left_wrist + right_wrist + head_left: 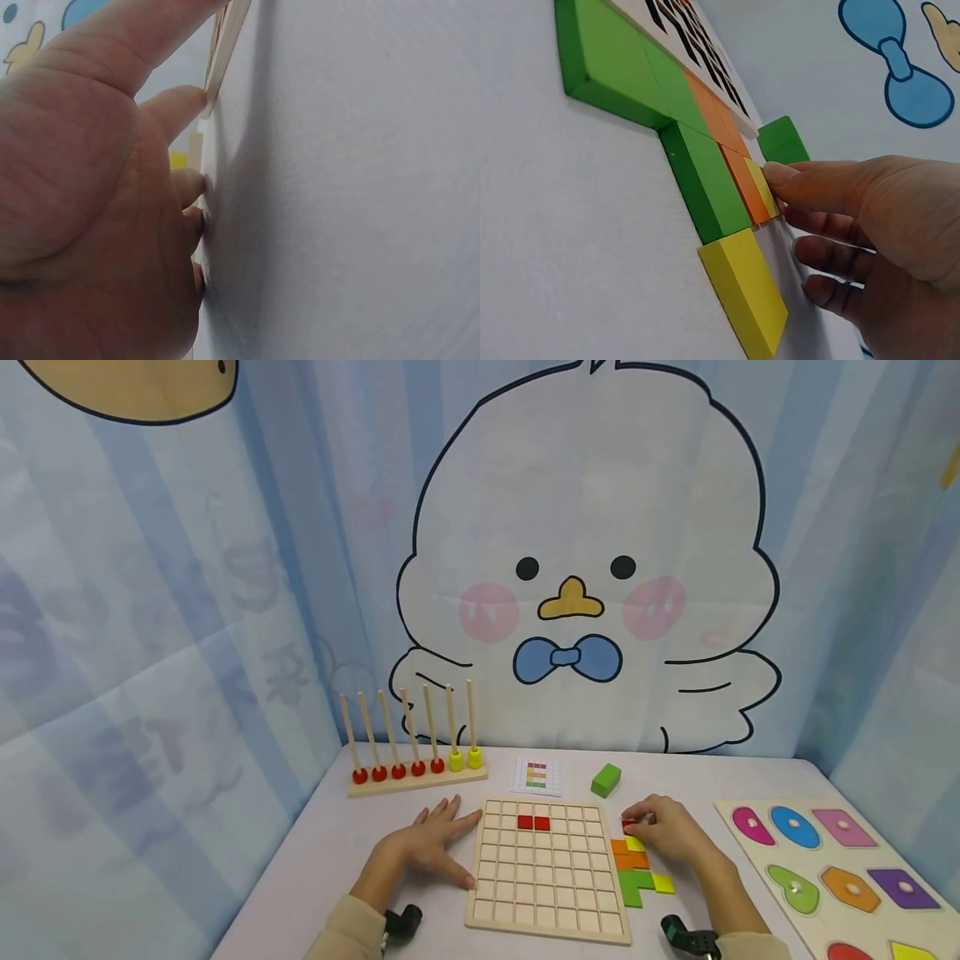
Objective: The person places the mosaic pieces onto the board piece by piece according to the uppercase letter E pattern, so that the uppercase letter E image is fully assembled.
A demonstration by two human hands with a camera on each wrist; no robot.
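My left hand (pixel 431 846) spreads its fingers wide, touching the left edge of the wooden grid board (pixel 543 872), where two red blocks (pixel 542 823) sit near the far edge; my right hand's (pixel 667 828) narrowed fingers seem to pinch a third red block (pixel 626 822), mostly hidden, beside the orange, yellow and green blocks (pixel 630 861) along the board.

Red block (pixel 626 822) mostly behind right grip (pixel 664 828)

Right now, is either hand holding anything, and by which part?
The right hand pinches a red block, but its fingers hide exactly where. The left hand holds nothing; its thumb and a finger just touch the board's edge.
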